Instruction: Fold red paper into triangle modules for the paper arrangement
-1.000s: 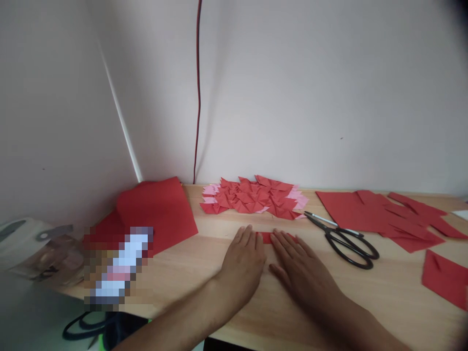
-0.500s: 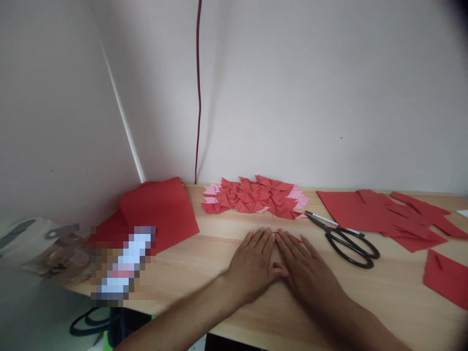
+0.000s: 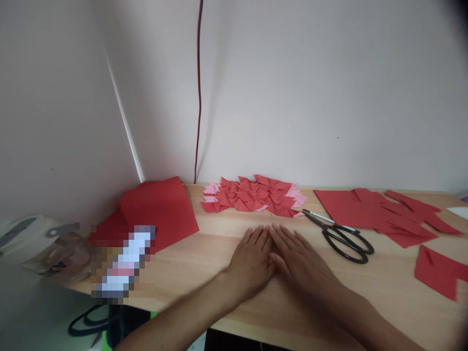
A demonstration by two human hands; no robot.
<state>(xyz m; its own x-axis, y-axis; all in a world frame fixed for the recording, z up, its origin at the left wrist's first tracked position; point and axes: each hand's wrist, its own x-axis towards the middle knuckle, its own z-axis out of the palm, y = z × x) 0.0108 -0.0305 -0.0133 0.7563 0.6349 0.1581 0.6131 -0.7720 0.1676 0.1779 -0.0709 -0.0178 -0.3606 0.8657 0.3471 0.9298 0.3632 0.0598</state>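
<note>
Flat and open, the left hand (image 3: pixel 252 258) and the right hand (image 3: pixel 300 253) lie palm down on the table (image 3: pixel 383 302) in the head view, on the near side of the folded paper pile (image 3: pixel 252 197), fingertips close together. They pinch nothing, and what is under them is hidden. Maybe they are flat to press evenly. Scissors (image 3: pixel 326 228) sit right of the pile, perhaps for easy grabbing. Red sheets (image 3: pixel 340 209) lie further right, and a big red sheet (image 3: pixel 164 204) lies left of the pile, perhaps to leave the hands room

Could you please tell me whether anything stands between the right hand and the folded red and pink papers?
Nothing visible stands between the right hand and the folded papers; the scissors lie to the right.
</note>
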